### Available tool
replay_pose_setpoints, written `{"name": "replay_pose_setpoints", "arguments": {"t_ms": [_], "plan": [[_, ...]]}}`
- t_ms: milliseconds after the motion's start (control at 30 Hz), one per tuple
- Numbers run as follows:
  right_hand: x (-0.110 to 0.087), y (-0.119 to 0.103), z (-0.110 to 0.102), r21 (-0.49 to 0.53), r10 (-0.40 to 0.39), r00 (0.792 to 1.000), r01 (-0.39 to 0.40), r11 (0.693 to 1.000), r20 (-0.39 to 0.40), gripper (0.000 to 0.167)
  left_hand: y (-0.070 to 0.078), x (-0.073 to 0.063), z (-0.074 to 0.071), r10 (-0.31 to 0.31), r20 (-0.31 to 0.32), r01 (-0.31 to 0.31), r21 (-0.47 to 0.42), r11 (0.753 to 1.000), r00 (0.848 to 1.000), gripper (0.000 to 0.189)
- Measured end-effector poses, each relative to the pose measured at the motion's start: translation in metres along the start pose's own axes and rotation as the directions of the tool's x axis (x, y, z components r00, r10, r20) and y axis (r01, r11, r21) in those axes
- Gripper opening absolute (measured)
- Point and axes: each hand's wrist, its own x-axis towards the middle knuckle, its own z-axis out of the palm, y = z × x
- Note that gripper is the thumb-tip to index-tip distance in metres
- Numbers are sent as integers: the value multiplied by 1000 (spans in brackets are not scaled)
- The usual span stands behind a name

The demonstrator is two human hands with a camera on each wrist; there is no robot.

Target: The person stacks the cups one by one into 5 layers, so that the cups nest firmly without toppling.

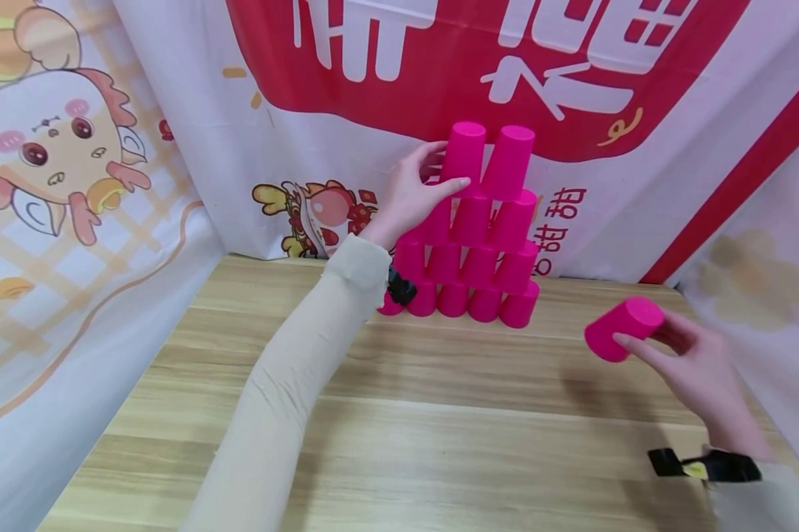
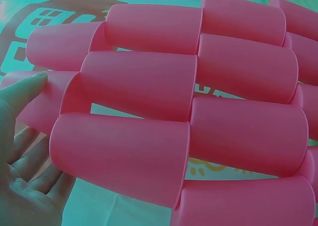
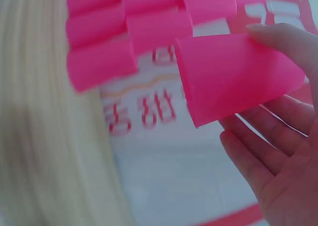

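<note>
A stack of upside-down pink cups (image 1: 481, 266) rises in stepped rows against the back cloth. Its highest row has two cups side by side. My left hand (image 1: 413, 188) holds the left one, a pink cup (image 1: 464, 155), with the thumb on its front and the fingers around the far side. The other top cup (image 1: 509, 162) stands just right of it. Well to the right, my right hand (image 1: 701, 362) grips a loose pink cup (image 1: 619, 330), tilted above the table. In the right wrist view, thumb and fingers lie on opposite sides of that cup (image 3: 233, 77).
The wooden table (image 1: 439, 443) spreads in front of the stack. Behind it hangs a white and red printed cloth (image 1: 373, 125), close to the cups. More printed cloth (image 1: 140, 332) closes off the left side, and pale cloth (image 1: 758, 244) the right.
</note>
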Motion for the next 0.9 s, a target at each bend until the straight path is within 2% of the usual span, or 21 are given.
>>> {"name": "replay_pose_setpoints", "arguments": {"t_ms": [267,467,667,800,900], "plan": [[26,-39,36,93,-152,987,155,983,-42,55,-3,-1,0,30,6,-30,-8,1000,1000,68],[40,-73,50,173,-233,972,236,956,-37,55,-3,-2,-1,27,9,-27,-5,1000,1000,70],[58,-114,52,253,-312,944,330,909,-111,54,-4,-2,-1,21,9,-21,-13,1000,1000,72],[76,-143,48,287,-319,927,366,885,-197,53,-5,-2,-1,18,9,-18,-24,1000,1000,73],[89,-167,43,380,-286,925,366,850,-251,52,-6,-2,-1,13,9,-12,-23,1000,1000,74]]}}
